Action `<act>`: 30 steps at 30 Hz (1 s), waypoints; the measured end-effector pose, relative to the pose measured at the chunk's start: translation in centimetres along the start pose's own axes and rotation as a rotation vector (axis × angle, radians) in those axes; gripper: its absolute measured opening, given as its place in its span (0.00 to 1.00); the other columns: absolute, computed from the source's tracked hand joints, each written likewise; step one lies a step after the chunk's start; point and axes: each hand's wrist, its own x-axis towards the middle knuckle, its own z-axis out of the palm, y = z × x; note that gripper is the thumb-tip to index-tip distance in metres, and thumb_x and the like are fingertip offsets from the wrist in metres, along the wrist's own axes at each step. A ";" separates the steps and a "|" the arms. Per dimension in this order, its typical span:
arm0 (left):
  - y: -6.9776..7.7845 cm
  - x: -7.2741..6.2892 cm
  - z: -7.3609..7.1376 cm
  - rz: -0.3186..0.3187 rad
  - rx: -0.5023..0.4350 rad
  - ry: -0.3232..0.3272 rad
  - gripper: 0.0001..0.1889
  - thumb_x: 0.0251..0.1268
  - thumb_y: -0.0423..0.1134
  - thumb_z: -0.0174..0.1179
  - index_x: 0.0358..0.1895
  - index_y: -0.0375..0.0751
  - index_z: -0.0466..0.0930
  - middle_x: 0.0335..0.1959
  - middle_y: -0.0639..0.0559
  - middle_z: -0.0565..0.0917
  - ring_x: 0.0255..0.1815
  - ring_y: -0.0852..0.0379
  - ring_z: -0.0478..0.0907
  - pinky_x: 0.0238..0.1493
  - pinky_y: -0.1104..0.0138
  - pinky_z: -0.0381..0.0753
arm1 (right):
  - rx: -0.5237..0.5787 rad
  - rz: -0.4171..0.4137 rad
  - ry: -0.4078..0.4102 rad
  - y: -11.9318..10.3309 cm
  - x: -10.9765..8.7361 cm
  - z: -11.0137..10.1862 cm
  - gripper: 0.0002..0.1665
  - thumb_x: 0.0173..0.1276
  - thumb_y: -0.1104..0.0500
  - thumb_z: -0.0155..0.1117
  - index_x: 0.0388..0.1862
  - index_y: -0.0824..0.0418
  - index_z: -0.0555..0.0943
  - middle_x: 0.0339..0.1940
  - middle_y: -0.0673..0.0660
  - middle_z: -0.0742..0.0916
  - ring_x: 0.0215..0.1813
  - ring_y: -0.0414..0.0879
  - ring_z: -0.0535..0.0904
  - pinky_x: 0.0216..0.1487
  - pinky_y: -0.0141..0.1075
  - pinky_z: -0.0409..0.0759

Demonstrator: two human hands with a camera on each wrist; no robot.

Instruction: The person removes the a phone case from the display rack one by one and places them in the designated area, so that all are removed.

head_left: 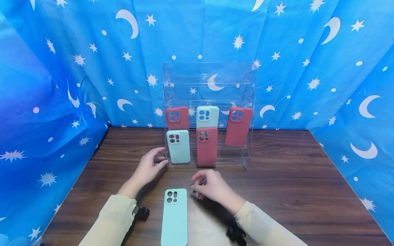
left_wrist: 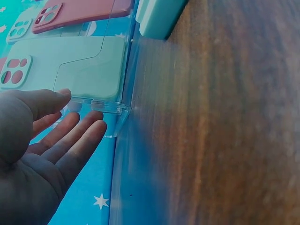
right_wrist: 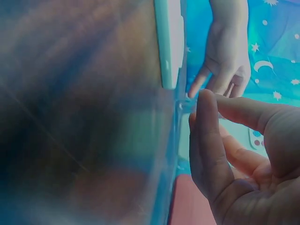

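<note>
Your right hand [head_left: 212, 184] has its fingers loosely bent, thumb and forefinger nearly together, and nothing visible between them. Your left hand [head_left: 149, 167] is wider, thumb apart from the fingers, at the lower corner of the clear rack [head_left: 181, 92]; whether it presses on the plastic, you cannot tell from these views.

Just left of your right fingertips and reaching back toward you, 1 loose mint case [head_left: 174, 222] lies flat on the table [head_left: 292, 191], camera end away from you. Expect a light, thin shell, probably soft and slightly rubbery, so it should bend rather than break and grip well against skin. Lying flat, it offers little to get under. Take it by its 2 long edges near the middle, thumb on 1 side and fingers on the other; squeeze gently, since the walls may give.

Beside your left thumb, another mint case [head_left: 180, 152] leans in the rack. That rack looks stiff but light and could slide if bumped, so steady it by the corner.
</note>
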 end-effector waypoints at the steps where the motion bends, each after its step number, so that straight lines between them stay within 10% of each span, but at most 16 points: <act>1: 0.0 0.0 0.0 0.000 0.001 -0.004 0.26 0.72 0.36 0.65 0.71 0.39 0.72 0.67 0.39 0.78 0.59 0.43 0.85 0.56 0.54 0.89 | -0.007 0.000 0.008 -0.1 0.0 -0.3 0.11 0.66 0.67 0.70 0.46 0.71 0.84 0.29 0.58 0.88 0.23 0.49 0.87 0.27 0.44 0.90; 12: 0.0 -0.1 -0.1 -0.003 0.007 -0.008 0.27 0.73 0.37 0.64 0.72 0.40 0.71 0.68 0.39 0.77 0.60 0.43 0.84 0.55 0.53 0.89 | -0.169 -0.058 0.206 -2.0 1.2 -3.7 0.10 0.65 0.63 0.74 0.45 0.61 0.87 0.29 0.51 0.88 0.27 0.40 0.85 0.30 0.31 0.84; 30: 0.2 -0.1 0.0 -0.011 -0.001 -0.021 0.27 0.73 0.36 0.64 0.72 0.41 0.70 0.67 0.40 0.77 0.60 0.43 0.84 0.51 0.61 0.90 | -0.266 -0.144 0.437 -2.7 2.3 -7.7 0.10 0.68 0.61 0.72 0.48 0.58 0.87 0.34 0.51 0.89 0.36 0.45 0.85 0.41 0.41 0.88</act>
